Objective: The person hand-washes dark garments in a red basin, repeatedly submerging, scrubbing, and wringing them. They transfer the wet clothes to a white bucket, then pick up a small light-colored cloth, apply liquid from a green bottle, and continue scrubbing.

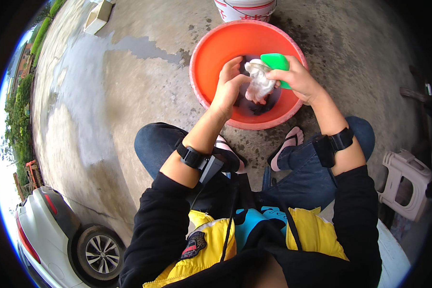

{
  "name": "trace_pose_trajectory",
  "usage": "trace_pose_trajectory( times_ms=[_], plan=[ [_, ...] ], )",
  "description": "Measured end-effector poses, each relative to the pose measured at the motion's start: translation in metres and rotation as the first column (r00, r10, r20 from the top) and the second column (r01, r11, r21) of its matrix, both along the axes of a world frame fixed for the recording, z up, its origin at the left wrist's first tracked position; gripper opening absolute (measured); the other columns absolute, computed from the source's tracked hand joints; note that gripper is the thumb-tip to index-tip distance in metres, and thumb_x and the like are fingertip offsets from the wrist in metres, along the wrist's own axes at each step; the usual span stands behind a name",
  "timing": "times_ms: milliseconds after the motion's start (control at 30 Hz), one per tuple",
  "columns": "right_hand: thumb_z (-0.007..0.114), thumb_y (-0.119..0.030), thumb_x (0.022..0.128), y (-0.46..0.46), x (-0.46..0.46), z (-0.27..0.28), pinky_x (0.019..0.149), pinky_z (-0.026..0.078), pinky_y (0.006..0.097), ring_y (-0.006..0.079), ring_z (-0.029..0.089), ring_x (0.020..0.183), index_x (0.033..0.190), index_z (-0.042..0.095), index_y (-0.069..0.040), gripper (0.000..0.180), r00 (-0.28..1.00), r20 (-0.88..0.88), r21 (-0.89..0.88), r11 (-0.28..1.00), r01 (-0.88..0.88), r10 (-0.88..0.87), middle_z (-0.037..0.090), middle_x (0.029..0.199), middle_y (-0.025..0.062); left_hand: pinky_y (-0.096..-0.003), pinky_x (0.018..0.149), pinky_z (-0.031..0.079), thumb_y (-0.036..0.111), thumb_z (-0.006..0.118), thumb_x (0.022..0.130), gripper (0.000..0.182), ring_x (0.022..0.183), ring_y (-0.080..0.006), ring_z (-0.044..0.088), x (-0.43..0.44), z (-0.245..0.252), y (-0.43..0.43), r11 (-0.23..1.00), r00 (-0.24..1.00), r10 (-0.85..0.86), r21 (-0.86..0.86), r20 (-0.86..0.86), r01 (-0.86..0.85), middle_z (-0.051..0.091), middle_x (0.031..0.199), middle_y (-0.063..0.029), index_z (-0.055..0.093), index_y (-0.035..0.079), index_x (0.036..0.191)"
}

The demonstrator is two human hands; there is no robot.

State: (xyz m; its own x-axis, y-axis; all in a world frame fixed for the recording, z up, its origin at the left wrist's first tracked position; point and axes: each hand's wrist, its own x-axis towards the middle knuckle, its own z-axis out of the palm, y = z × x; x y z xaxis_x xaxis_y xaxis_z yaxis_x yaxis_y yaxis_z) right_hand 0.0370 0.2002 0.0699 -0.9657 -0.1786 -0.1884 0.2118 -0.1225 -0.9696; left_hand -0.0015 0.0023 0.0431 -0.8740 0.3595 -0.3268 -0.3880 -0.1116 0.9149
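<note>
My right hand [299, 79] grips a bright green block [275, 61]; whether it is a brush or a bar of soap, I cannot tell. Its thumb also pins a wet, crumpled white cloth [260, 81] against the block. My left hand [229, 86] is on the cloth's left side, fingers spread and the thumb at the cloth's edge. Both hands are over an orange plastic basin [216, 46] with a pale, speckled rim. Below the cloth, dark fabric [253, 108] lies in cloudy water in the basin.
A white bucket [244, 10] with red markings stands just behind the basin. Wet patches mark the concrete ground [154, 82]. A beige plastic stool [406, 183] is at the right, a white car [54, 234] at the lower left, and a pale rectangular container [99, 17] at the upper left.
</note>
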Motion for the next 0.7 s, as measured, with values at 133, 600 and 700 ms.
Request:
trace_pose_trajectory(
  times_ms=[133, 600, 700],
  plan=[
    [0.064, -0.011, 0.083, 0.008, 0.002, 0.014, 0.066, 0.047, 0.023, 0.0079, 0.06, 0.074, 0.109, 0.065, -0.001, 0.027, 0.999, 0.04, -0.027, 0.999, -0.02, 0.021, 0.066, 0.086, 0.0005, -0.0306, 0.094, 0.042, 0.009, 0.06, 0.084, 0.023, 0.1, -0.0146, 0.058, -0.006, 0.0, -0.006, 0.93, 0.957, -0.285, 0.226, -0.051, 0.289, 0.065, 0.105, -0.0073, 0.06, 0.003, 0.107],
    [0.064, -0.007, 0.082, -0.019, -0.001, -0.003, 0.059, 0.046, 0.024, 0.0081, 0.058, 0.07, 0.101, 0.065, -0.002, 0.019, 0.993, 0.066, 0.014, 0.995, -0.097, 0.096, 0.063, 0.083, 0.001, -0.0348, 0.095, 0.046, 0.017, 0.08, 0.078, 0.04, 0.105, -0.0198, 0.059, -0.001, 0.02, 0.008, 0.997, 0.755, -0.07, -0.059, -0.652, 0.042, 0.064, 0.11, -0.0087, 0.067, 0.005, 0.114],
    [0.063, -0.006, 0.081, -0.027, -0.003, -0.008, 0.059, 0.046, 0.024, 0.0088, 0.059, 0.069, 0.1, 0.065, -0.001, 0.019, 0.992, 0.087, 0.056, 0.994, -0.097, 0.092, 0.063, 0.081, 0.0015, -0.0321, 0.091, 0.047, 0.01, 0.077, 0.081, 0.021, 0.102, -0.0173, 0.06, -0.002, 0.022, 0.008, 0.983, 0.65, -0.105, -0.178, -0.753, -0.047, 0.069, 0.099, -0.0087, 0.073, 0.002, 0.099]
  ],
)
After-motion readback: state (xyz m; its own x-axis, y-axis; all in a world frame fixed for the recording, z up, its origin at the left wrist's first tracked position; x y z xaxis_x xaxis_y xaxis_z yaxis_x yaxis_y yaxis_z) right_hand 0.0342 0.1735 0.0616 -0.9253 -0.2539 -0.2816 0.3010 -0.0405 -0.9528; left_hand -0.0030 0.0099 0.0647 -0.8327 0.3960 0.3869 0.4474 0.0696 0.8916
